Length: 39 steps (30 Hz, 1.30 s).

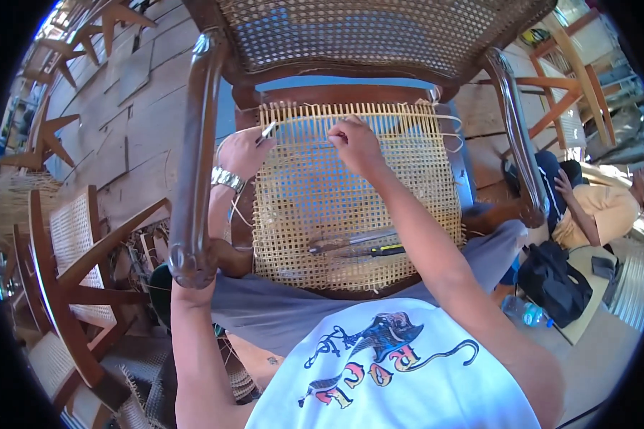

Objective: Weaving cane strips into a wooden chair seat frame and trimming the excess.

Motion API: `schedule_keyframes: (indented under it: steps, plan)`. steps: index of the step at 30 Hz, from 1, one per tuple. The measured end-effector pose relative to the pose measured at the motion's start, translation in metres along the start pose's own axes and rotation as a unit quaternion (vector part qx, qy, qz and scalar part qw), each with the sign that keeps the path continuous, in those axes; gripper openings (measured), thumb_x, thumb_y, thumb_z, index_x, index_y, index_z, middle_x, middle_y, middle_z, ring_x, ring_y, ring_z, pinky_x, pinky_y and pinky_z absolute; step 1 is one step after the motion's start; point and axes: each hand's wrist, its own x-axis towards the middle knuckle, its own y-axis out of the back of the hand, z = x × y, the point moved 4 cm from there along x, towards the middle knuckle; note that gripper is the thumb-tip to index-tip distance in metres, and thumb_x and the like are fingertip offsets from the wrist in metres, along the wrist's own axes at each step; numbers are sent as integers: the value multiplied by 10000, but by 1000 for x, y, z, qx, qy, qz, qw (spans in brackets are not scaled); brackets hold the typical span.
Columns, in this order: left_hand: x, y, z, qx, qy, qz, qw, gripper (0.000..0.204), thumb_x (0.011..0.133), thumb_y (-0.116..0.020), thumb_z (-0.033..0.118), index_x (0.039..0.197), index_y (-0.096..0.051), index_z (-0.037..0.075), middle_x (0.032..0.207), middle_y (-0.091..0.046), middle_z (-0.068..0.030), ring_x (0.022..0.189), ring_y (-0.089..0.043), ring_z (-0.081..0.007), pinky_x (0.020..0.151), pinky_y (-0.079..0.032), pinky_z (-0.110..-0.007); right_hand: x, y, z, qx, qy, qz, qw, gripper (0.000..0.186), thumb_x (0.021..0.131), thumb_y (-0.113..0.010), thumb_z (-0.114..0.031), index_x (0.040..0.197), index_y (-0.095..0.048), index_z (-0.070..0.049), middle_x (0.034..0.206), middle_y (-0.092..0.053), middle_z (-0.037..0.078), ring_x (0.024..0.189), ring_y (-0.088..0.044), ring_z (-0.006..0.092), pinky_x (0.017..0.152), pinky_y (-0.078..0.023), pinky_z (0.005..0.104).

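A half-woven cane seat point(315, 193) fills the frame of a dark wooden armchair point(200, 107) in front of me. Beside the seat's far left corner, my left hand point(243, 154) is closed on a short, pale, pointed tool point(268, 130); its handle is hidden in the palm. Over the far middle of the weave, my right hand point(356, 145) has its fingers curled in a pinch, and what they hold is too small to make out. Just beyond it, a cane strand point(401, 116) crosses the upright strands. Loose cane ends point(449, 125) loop out at the right.
A yellow-and-black tool point(388, 250) and a thin dark tool point(336, 244) lie on the near part of the seat. Wooden chair frames point(71, 272) crowd the left. At right are a black bag point(554, 282), a plastic bottle point(533, 314) and another seated person point(594, 211).
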Motion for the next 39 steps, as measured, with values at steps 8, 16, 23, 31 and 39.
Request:
schedule_keyframes:
  steps: [8,16,23,31,39]
  plan:
    - [-20,5,-28,-64,83,-59,993,459,832,-684,449,774,-668,-6,665,-652,-158,592,-628,-301,585,-479,-419,-17,45,35,130,-61,39,989,200,833,-684,-190,951,-674,-28,942,-658,146,826,-650,318,737,-514,403]
    - [-9,-2,-25,-26,59,14,998,424,809,-742,415,757,-637,8,623,-618,-122,557,-571,-231,572,-444,-362,-85,153,116,6,-339,62,939,623,853,-544,-156,1458,-408,-94,865,-680,150,686,-640,227,663,-500,359]
    - [-22,-3,-36,-196,76,39,977,314,826,-759,303,773,-652,13,642,-585,-3,590,-481,-77,564,-412,-277,-55,157,118,101,-357,49,927,601,853,-514,-127,1449,-456,-184,804,-664,95,640,-605,161,579,-469,305]
    - [-21,4,-33,-183,42,15,982,359,815,-748,326,760,-651,-15,629,-607,-125,556,-561,-216,556,-433,-363,-20,155,124,-52,-319,-49,945,507,904,-528,-194,1407,-490,-144,773,-661,85,640,-602,147,566,-465,321]
    - [-16,-14,-61,-247,46,81,964,271,807,-766,229,743,-660,-11,581,-570,-53,541,-501,-106,511,-399,-315,-61,132,109,-64,-275,26,959,376,898,-598,-225,1233,-613,-55,969,-701,155,860,-679,255,786,-519,351]
